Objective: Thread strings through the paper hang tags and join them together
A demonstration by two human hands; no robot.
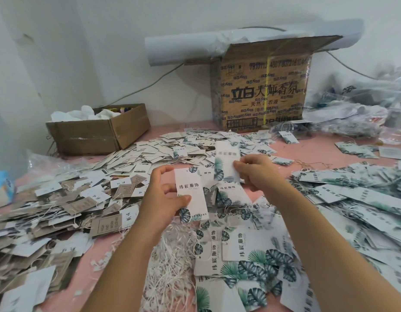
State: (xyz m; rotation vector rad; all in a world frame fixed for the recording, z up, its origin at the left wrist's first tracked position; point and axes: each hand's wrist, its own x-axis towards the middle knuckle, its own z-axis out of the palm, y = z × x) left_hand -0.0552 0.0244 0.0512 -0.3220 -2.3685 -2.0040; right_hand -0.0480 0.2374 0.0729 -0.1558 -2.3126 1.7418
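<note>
Left hand (161,199) pinches a long white paper hang tag with green leaf print (195,190); right hand (255,174) grips a second, blurred leaf-print tag (225,158) just beside it. Loose white strings (170,266) lie heaped below the wrists.

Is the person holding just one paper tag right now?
No, the left hand grips one leaf-printed tag while the right hand pinches a second tag beside it.
</note>
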